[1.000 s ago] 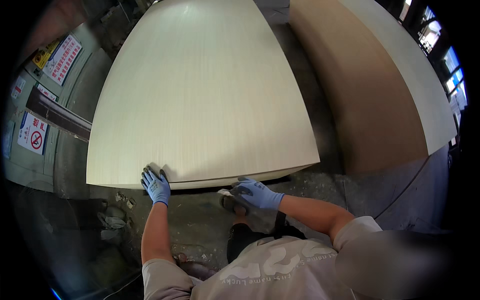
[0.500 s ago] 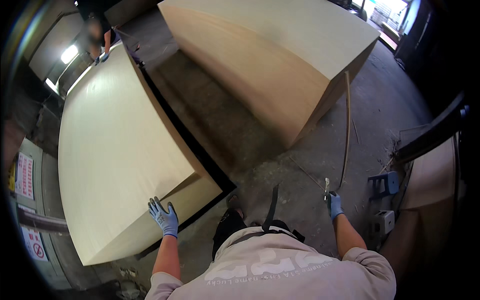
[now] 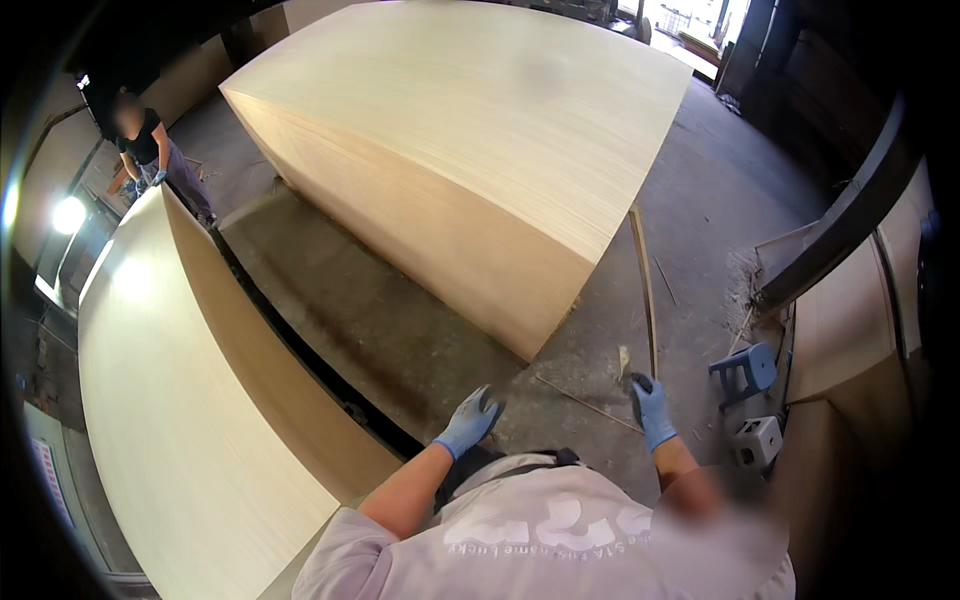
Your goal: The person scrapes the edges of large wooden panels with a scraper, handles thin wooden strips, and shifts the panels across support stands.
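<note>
My left hand (image 3: 468,421), in a blue glove with dark fingertips, hovers just right of the near end of a tall stack of pale plywood sheets (image 3: 190,400). Its fingers are apart and slightly curled, with nothing in them. Out to the right, my right hand (image 3: 654,412) wears a matching glove. Its fingers are closed around a small, narrow, pale thing (image 3: 624,360) that sticks up past them; its kind is too blurred to tell. A second, larger plywood stack (image 3: 470,130) stands ahead, its near corner beyond my hands.
A co-worker (image 3: 150,145) in gloves stands at the left stack's far end. A long wooden strip (image 3: 644,290) leans by the larger stack's corner. A thin stick (image 3: 585,402) lies on the floor. To the right are a blue stool (image 3: 745,372), a grey stool (image 3: 758,440) and a dark post (image 3: 850,235).
My left hand has come off the left stack's top sheet and moved right. My right hand keeps its hold. The view has turned, and the co-worker stands more upright.
</note>
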`<state>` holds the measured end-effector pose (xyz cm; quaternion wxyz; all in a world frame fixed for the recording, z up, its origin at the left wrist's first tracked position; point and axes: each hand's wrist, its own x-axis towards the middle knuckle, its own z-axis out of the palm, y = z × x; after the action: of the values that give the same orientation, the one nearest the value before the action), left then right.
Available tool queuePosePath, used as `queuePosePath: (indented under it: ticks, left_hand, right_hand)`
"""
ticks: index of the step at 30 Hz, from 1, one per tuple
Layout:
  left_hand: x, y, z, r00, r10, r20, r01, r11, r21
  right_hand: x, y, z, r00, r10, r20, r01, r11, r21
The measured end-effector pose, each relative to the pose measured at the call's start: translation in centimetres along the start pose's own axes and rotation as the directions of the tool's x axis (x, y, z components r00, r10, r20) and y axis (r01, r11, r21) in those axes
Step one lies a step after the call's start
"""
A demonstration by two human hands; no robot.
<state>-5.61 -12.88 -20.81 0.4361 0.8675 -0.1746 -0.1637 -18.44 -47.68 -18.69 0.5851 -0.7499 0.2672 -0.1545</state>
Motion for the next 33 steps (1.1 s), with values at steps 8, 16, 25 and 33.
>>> queuePosePath:
  ticks: [8, 16, 25, 33]
  left_hand:
    - [12.5, 17.1, -6.4, 0.821, 0.555, -0.135, -0.533, 0.829, 0.170]
    - [20.6, 25.3, -3.5, 0.637, 0.678, -0.367, -0.545, 0.733, 0.408]
    - [21.6, 25.8, -1.2, 0.452, 0.642, -0.620, -0.509, 0.756, 0.412]
    - [20.7, 25.4, -2.6, 0.598, 0.623, -0.503, -0.443, 0.781, 0.440]
  right_hand:
    - [13.9, -9.6, -0.4, 0.974, -0.218, -0.061, 0.224, 0.885, 0.407]
    - [30.9, -22.3, 3.6, 0.802, -0.597, 0.012, 0.578, 0.782, 0.233]
    - [34.7, -22.8, 6.6, 0.814, -0.580, 0.022, 0.499, 0.719, 0.484]
    - [34.4, -21.5, 7.0, 0.773, -0.605, 0.192, 0.470, 0.748, 0.468]
